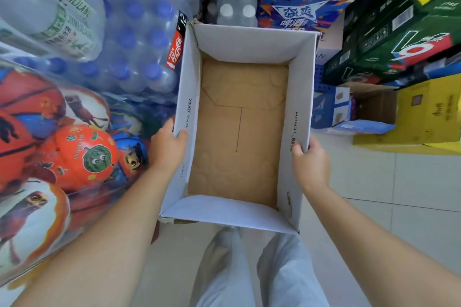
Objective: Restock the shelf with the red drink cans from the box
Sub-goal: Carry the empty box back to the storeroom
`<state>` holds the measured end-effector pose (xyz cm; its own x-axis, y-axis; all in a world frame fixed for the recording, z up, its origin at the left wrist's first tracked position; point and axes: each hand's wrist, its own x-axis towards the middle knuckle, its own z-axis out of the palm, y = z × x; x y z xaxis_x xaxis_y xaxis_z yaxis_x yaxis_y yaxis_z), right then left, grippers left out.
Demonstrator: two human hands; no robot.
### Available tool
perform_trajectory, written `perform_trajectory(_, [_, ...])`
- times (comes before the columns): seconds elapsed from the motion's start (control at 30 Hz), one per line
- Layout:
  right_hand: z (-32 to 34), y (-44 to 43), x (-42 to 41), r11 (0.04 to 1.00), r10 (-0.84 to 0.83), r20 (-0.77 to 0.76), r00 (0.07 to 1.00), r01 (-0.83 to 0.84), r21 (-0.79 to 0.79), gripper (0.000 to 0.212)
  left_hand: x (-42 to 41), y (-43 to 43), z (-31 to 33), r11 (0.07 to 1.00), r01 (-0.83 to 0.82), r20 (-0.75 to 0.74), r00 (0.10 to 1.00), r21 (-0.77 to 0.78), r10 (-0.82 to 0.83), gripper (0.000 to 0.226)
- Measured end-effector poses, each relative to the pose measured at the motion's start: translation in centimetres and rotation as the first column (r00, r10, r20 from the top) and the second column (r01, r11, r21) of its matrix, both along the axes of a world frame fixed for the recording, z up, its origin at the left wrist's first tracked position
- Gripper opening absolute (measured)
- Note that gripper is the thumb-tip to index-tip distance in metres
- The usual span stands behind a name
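An open cardboard box, white inside its walls with a brown floor, is held in front of me above the tiled floor. Nothing lies inside it; no red cans show in view. My left hand grips the box's left wall, fingers over the rim. On the opposite wall, my right hand holds the rim the same way. A red and black printed flap shows on the box's outer left side.
Shrink-wrapped packs of blue-capped water bottles stand at left, above a bag of printed play balls. Green drink cartons and a yellow carton are stacked at right. White-capped bottles and beer cases sit ahead. My legs are below.
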<state>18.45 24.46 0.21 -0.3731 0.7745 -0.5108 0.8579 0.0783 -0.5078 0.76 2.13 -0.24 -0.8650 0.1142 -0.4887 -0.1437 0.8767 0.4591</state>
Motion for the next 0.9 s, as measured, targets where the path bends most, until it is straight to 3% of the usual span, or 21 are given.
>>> perform_trajectory(0.23, [-0.5,-1.1,1.0,1.0,0.016,0.051,0.999,-0.018,0.024,0.021,0.9,-0.6,-0.3,1.0,-0.003,-0.043,0.999,-0.025,0.002,0.035])
perform_trajectory(0.5, [-1.1,-1.1,0.4,0.997,0.077,0.137,0.988,-0.079,0.011,0.036,0.9,-1.0,-0.8,0.999,0.029,-0.021,0.999,-0.028,-0.029,0.036])
perform_trajectory(0.67, [-0.9,-1.0,0.4,0.997,0.069,0.112,0.991,-0.066,-0.028,0.036,0.9,-0.6,-0.7,0.999,0.018,-0.016,1.0,-0.036,-0.019,0.035])
perform_trajectory(0.77, [-0.7,-0.7,0.5,0.993,0.056,0.071,0.996,-0.049,-0.107,0.038,0.9,-0.5,-0.3,1.0,0.012,0.002,1.0,-0.025,-0.012,0.035])
perform_trajectory(0.9, [0.2,0.3,1.3,0.932,-0.003,-0.037,0.999,-0.01,-0.363,0.056,1.3,-0.6,0.6,0.999,-0.037,0.041,0.998,0.03,0.036,0.048])
